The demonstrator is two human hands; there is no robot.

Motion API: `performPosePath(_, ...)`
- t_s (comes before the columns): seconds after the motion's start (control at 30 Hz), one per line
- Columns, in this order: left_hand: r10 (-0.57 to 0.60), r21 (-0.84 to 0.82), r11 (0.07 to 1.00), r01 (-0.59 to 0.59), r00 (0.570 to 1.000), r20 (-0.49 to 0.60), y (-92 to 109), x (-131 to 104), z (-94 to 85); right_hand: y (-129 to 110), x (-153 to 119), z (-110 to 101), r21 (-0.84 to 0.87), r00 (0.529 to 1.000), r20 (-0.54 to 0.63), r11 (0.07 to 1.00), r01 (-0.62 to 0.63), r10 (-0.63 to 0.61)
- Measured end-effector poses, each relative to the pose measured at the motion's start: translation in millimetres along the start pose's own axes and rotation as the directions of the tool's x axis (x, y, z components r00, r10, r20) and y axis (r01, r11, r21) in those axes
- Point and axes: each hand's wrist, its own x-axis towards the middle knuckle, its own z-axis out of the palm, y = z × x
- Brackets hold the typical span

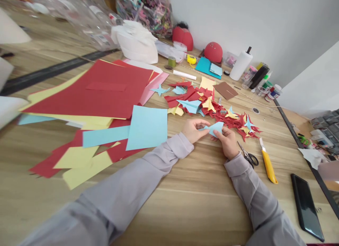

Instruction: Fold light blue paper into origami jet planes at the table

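Note:
My left hand (194,129) and my right hand (227,141) both pinch a small folded light-blue paper piece (215,127) just above the wooden table (185,189). Right behind my hands lies a heap of folded red, yellow and blue paper shapes (212,106). A light-blue square sheet (147,127) lies flat to the left of my left hand. Grey sleeves cover both my forearms.
Large red, yellow and blue sheets (90,94) spread over the left of the table. Scissors (249,156), a yellow utility knife (268,164) and a black phone (306,206) lie to the right. Red caps, a white bottle (240,64) and small jars stand along the wall.

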Motion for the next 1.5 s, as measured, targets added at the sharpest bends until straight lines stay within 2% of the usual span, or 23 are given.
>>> performPosePath(0.17, 0.037, 0.049, 0.998, -0.038, 0.999, 0.014, -1.7, -0.8, 0.6, 0.2, -1.1, 0.2, 0.01, 1.0, 0.02, 1.0, -0.007, 0.007)
performPosePath(0.33, 0.04, 0.064, 0.997, -0.04, 0.999, 0.01, -2.3, -0.6, -0.1, 3.4, -1.0, -4.0, 0.038, 0.996, 0.075, 0.998, 0.043, -0.045)
performPosePath(0.53, 0.039, 0.071, 0.997, -0.042, 0.998, 0.038, -2.3, -1.1, 0.1, 1.0, -0.9, -0.7, 0.012, 1.0, 0.031, 1.0, -0.005, 0.004)
performPosePath(0.7, 0.044, 0.074, 0.996, -0.048, 0.998, 0.053, -4.3, -0.1, 0.1, 2.8, -0.3, -1.9, 0.019, 0.997, 0.071, 1.0, 0.024, -0.025)
performPosePath(0.87, 0.051, 0.082, 0.995, -0.056, 0.997, 0.06, -4.9, -0.2, 0.1, 4.7, 0.1, -3.3, 0.017, 0.998, 0.058, 1.0, 0.025, -0.026)
performPosePath(1.23, 0.023, 0.064, 0.997, -0.029, 0.996, 0.086, -5.5, -0.2, -0.1, 3.6, -0.7, -1.5, -0.044, 0.997, 0.051, 0.997, 0.064, -0.062)
performPosePath(1.5, -0.005, 0.061, 0.998, -0.003, 0.993, 0.122, -5.1, 1.8, -2.9, 4.0, 0.0, -2.5, -0.057, 0.993, 0.096, 0.996, 0.068, -0.062)
